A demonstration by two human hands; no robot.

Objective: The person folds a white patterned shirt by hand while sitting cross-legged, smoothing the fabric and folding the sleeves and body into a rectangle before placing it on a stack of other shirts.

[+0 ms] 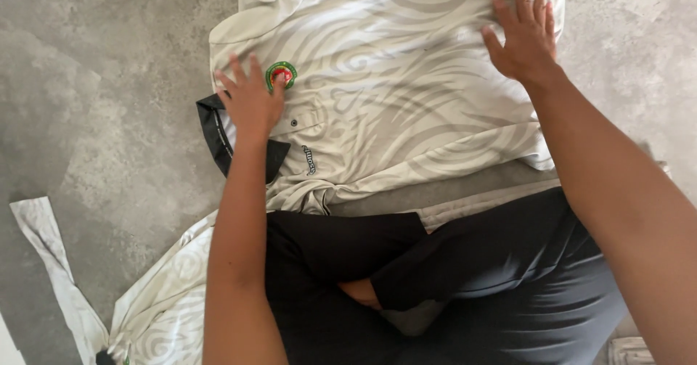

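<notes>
Polo shirt (392, 82), cream, swirl-patterned, dark collar: spread flat on grey floor (109, 104). Left hand (250, 104) near collar, right hand (526, 35) on body; fingers splayed, pressing, gripping nothing. Step judged: smoothing. Next calls for even outward strokes. Similar garment (167, 300) beside knee.

Bare forearms, seemingly black trousers (508, 278)

I see bare floor (109, 82) to the left of the shirt (392, 75) and at the top right corner, open for a hand. My crossed legs (465, 278) block the near side; a second garment (167, 300) crowds the lower left.
</notes>
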